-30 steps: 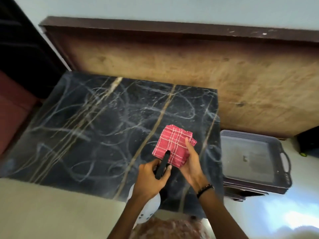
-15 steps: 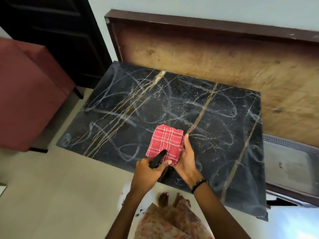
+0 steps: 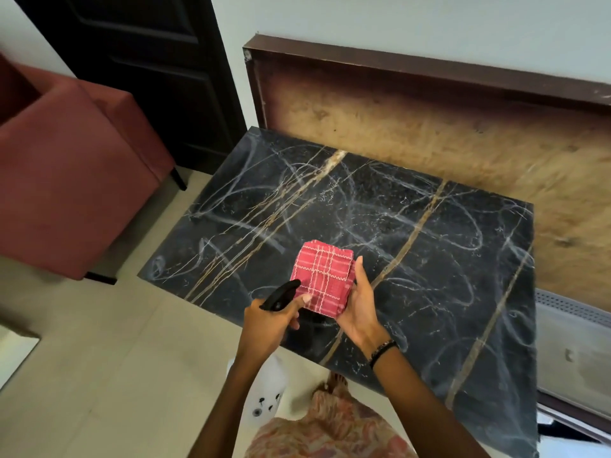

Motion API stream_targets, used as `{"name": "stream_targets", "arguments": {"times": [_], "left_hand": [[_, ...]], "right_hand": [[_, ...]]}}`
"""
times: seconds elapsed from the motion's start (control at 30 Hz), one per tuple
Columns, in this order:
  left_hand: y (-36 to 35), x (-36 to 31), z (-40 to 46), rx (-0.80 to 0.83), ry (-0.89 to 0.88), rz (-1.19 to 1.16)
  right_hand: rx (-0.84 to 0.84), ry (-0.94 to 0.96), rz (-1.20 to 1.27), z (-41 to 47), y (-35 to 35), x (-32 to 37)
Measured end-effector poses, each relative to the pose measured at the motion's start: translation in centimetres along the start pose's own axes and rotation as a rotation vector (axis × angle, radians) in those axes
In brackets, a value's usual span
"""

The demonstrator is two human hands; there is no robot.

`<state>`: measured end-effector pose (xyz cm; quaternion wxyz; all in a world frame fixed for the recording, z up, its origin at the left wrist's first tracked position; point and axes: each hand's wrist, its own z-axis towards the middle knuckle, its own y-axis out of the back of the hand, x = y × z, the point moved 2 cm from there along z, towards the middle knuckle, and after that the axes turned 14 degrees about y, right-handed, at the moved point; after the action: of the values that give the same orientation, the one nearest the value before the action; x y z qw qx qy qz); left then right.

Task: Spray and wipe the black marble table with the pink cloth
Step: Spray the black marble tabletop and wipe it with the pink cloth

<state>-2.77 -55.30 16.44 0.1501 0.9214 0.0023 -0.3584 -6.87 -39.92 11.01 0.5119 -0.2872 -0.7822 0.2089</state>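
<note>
The black marble table [image 3: 429, 252] fills the middle of the view, veined with gold and smeared with pale swirl marks and fine droplets. My right hand [image 3: 358, 312] holds a folded pink checked cloth [image 3: 322, 280] above the table's near edge. My left hand [image 3: 269, 322] grips a spray bottle [image 3: 267, 391]; its black trigger head [image 3: 281, 294] points at the cloth, and the white body hangs below my wrist, over the floor.
A red upholstered armchair [image 3: 62, 180] stands to the left on the pale tiled floor. A dark door [image 3: 148, 67] is behind it. A brown wooden board [image 3: 446, 127] leans against the wall behind the table. A grey tray-like item [image 3: 575, 352] sits at the right.
The view has swung left and back, bringing the armchair and door into sight. Both hands, cloth and bottle keep the same grip, now near the table's front-left part.
</note>
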Motion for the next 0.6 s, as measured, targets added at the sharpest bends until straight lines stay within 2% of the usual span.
{"name": "stream_targets", "arguments": {"times": [0.2, 0.4, 0.47, 0.6], "left_hand": [[0.8, -1.2, 0.8, 0.015, 0.035, -0.018], [2.5, -2.4, 1.2, 0.080, -0.086, 0.130], [3.5, -2.8, 2.1, 0.041, -0.088, 0.112], [6.8, -3.1, 5.4, -0.055, 0.019, 0.015]], "right_hand": [[0.044, -0.046, 0.054, 2.5, -1.8, 0.0], [0.075, -0.090, 0.033, 3.9, -4.9, -1.3], [0.064, -0.113, 0.012, 4.2, -6.0, -2.3], [0.064, -0.133, -0.017, 5.4, -8.4, -5.2]]}}
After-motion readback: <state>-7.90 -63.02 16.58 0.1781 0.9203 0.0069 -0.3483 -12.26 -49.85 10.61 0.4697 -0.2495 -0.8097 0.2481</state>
